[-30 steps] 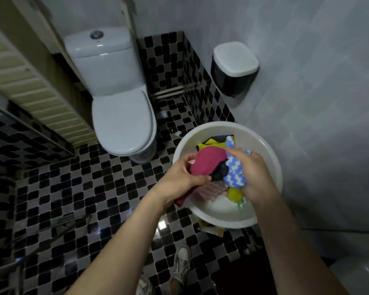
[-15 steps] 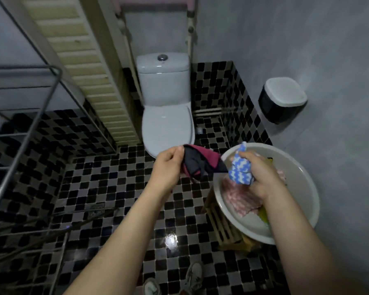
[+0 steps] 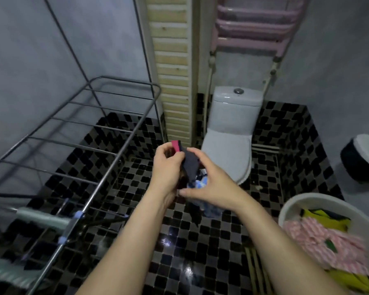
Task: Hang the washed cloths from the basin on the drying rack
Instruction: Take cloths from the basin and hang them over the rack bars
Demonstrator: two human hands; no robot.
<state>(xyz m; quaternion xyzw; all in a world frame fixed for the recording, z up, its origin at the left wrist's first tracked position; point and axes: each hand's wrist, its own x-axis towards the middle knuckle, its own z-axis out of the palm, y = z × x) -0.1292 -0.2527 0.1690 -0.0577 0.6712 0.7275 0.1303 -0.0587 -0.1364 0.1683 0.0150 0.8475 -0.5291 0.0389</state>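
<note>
Fingertips (image 3: 165,149) of the left hand (image 3: 168,169) pinch the top edge of a dark navy cloth (image 3: 191,167) with a magenta band, which hangs in mid-air over the tiled floor, between the drying rack (image 3: 73,145) on the left and the white basin (image 3: 303,199) at lower right. The right hand (image 3: 211,186) curls round a bunched blue-and-white cloth (image 3: 199,184), with its forefinger lying against the dark one. A pink striped cloth (image 3: 320,237) and a yellow cloth (image 3: 322,218) lie crumpled in the basin.

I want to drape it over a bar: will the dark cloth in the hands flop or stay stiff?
Probably floppy: the dark cloth hangs creased between the left hand and right hand. Likely light too, since a pinch holds it up.
</note>
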